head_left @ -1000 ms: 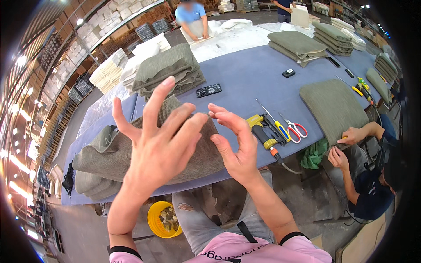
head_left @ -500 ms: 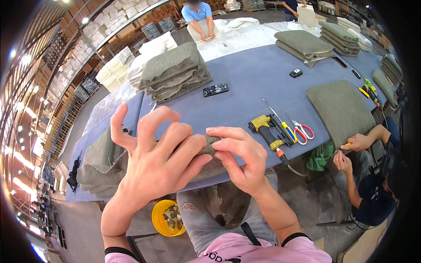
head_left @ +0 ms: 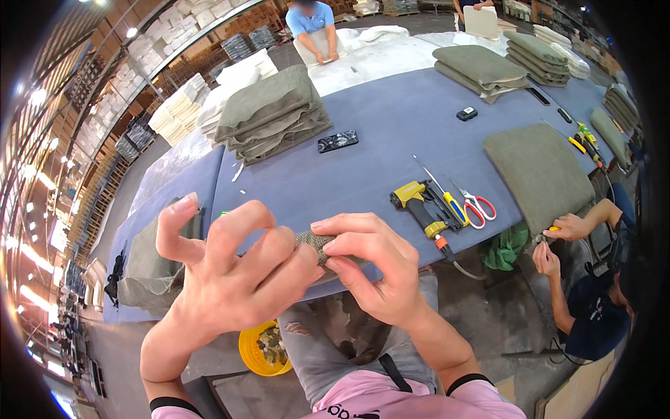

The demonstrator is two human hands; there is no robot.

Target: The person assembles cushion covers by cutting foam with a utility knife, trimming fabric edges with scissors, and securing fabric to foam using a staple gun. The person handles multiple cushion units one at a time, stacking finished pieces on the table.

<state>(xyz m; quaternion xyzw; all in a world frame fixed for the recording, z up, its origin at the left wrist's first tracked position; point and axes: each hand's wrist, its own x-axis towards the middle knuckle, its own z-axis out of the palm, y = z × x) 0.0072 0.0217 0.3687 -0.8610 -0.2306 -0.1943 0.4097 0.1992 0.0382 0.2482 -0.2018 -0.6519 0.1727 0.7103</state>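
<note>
Between my hands is the edge of a grey-green fabric-covered pad [head_left: 315,243], most of it hidden behind the hands. My left hand [head_left: 241,272] has thumb and nearer fingers closed on the cloth, while its outer fingers stick up, bent. My right hand [head_left: 377,269] pinches the same edge with fingertips and thumb, close to the left fingertips. To the right on the blue table [head_left: 377,167] lie a yellow-and-black air stapler [head_left: 422,206] with a hose, a screwdriver [head_left: 453,208] and red-handled scissors [head_left: 477,206].
Folded grey-green fabric stacks [head_left: 272,115] stand on the table, with a phone [head_left: 338,141] alongside. A yellow bucket [head_left: 262,353] of scraps sits below the table edge. At right, a co-worker's hands [head_left: 558,234] work on a covered panel [head_left: 537,167]. Another person [head_left: 314,28] works across the table.
My left hand has shifted slightly left, its raised fingers lower. My right hand keeps its pinch on the pad's edge. The view has moved a little.
</note>
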